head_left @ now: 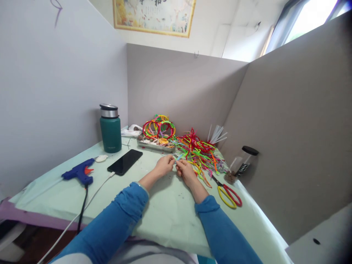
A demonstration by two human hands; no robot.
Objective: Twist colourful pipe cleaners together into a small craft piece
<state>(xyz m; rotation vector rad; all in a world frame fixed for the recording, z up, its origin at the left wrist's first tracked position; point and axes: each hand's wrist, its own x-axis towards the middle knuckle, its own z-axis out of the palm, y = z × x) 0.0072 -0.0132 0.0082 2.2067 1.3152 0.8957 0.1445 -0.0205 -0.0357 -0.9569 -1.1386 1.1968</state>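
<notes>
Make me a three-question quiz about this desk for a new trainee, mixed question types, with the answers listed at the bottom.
1. Multiple choice: what is the white cable plugged into?
A) the hot glue gun
B) the smartphone
C) the teal bottle

2. True or false: the scissors lie nearer the right hand than the left hand.

3. Short answer: what colour is the small piece at the fingertips, where the two hands meet?

Key
1. B
2. True
3. Light blue
</notes>
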